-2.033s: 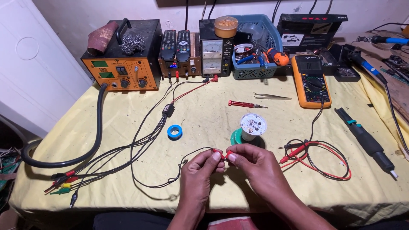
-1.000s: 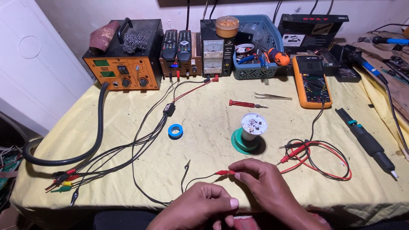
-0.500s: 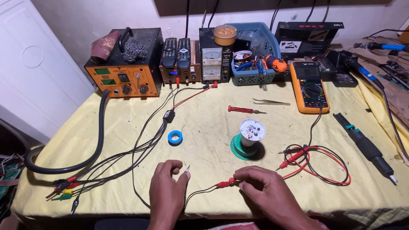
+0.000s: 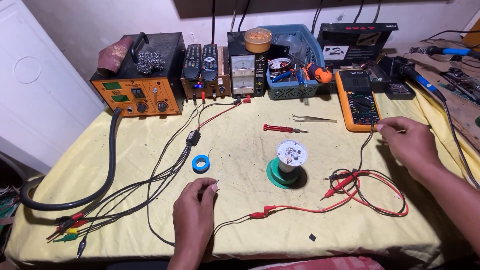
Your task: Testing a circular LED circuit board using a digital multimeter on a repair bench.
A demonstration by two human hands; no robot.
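Note:
My left hand (image 4: 194, 212) rests on the yellow cloth near the front edge, thumb and forefinger pinched on the end of a thin black wire (image 4: 215, 182). Just above it lies a small blue tape roll (image 4: 201, 163). A red clip lead (image 4: 260, 215) lies loose on the cloth to the right of this hand. My right hand (image 4: 407, 142) is stretched out at the right with fingers apart. Its fingertips sit at the lower right corner of the orange multimeter (image 4: 357, 100), beside that meter's black cable. A round white bulb board on a green base (image 4: 290, 159) stands between my hands.
Red and black probe leads (image 4: 372, 197) lie coiled below my right hand. A red screwdriver (image 4: 280, 129) and tweezers (image 4: 313, 119) lie mid-table. At the back stand an orange station (image 4: 137, 95), a power supply (image 4: 245, 70) and a blue basket (image 4: 292, 75). A thick black hose (image 4: 111, 160) curves left.
My right hand has let go of the red clip lead and moved up and right to the multimeter. My left hand stays near the front edge with the wire end.

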